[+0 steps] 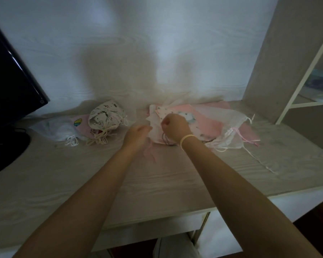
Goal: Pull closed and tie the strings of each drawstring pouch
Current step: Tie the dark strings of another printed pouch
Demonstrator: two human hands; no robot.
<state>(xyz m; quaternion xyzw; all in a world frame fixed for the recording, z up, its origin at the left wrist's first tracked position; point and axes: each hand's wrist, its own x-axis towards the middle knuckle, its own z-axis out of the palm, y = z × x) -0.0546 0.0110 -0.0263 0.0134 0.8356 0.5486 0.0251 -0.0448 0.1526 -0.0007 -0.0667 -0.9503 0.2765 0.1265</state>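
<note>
While flat, unfilled: pink pouches [209, 123]

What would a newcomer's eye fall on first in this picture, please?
Most likely the two arms reaching to mid-desk, where the left hand and right hand work at the near-left edge of a flat heap of pink and white pouches. Left of them sits a bunch of already-cinched pouches with knotted strings. A dark monitor fills the left edge.

beside the right hand's [172, 125] grip lay a white star-speckled fabric pouch [168, 112] over pink cloth [209, 123]; left, a white doodle-printed pouch [104, 114].
</note>
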